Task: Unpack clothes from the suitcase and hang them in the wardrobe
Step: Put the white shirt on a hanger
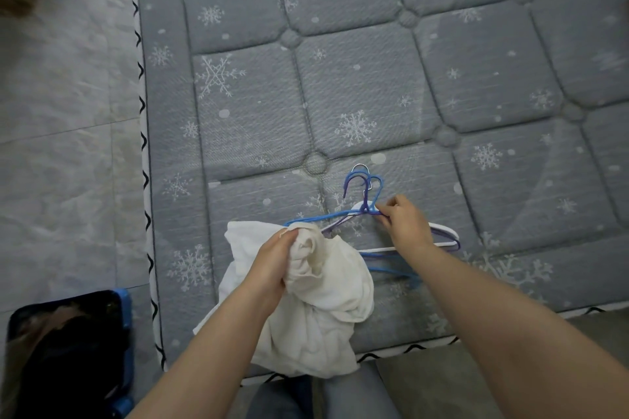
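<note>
While a bunched white garment is gripped by the left hand over the mattress edge, the neck of a blue hanger is pinched by the right hand, its fingers narrowed around the wire, probably to separate it from the stacked hangers beside the garment. An open suitcase lies on the floor, left of the mattress.
</note>
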Motion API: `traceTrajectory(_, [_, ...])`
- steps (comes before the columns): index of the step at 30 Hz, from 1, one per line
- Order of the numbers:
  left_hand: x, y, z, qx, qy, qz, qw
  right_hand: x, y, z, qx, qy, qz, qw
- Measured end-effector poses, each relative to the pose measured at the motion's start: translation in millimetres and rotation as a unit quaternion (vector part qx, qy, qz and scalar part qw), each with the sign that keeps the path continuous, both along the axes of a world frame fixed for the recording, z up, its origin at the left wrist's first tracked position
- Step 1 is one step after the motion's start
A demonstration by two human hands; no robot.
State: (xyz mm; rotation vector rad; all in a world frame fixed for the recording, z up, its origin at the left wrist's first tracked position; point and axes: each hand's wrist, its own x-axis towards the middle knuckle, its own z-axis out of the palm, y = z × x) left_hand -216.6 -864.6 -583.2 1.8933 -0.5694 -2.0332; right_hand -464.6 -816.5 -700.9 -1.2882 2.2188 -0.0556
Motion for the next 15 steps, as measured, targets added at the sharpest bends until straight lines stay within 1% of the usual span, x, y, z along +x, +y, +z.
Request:
traceTrajectory(1, [2, 0, 2, -0.004, 0.004, 0.007, 1.000, 0, 0, 4, -0.002, -0.008, -0.019, 1.000])
traceTrajectory(3, [6, -1, 7, -0.015, 0.007, 0.013, 1.000, 3, 0, 16, -0.026, 0.004, -0.020, 0.999])
traceTrajectory(5, [10, -2, 13, -0.019, 0.005, 0.008, 1.000, 9, 1, 32, -0.041, 0.034, 0.026, 0.998])
traceTrajectory(7, [15, -2, 18, -0.018, -0.005, -0.004, 1.000, 14, 1, 49, -0.014, 0.055, 0.058, 0.997])
traceTrajectory(8, [19, -1, 24, -0.018, -0.009, -0.009, 1.000, 18, 0, 61, -0.001, 0.052, 0.068, 0.996])
traceTrajectory(11, [31, -1, 38, -0.028, -0.018, -0.015, 0.999, 32, 2, 90, 0.025, -0.002, 0.088, 0.996])
traceTrajectory(15, [51, -2, 62, -0.046, -0.022, -0.024, 0.998, 57, 5, 135, 0.044, -0.005, 0.079, 0.996])
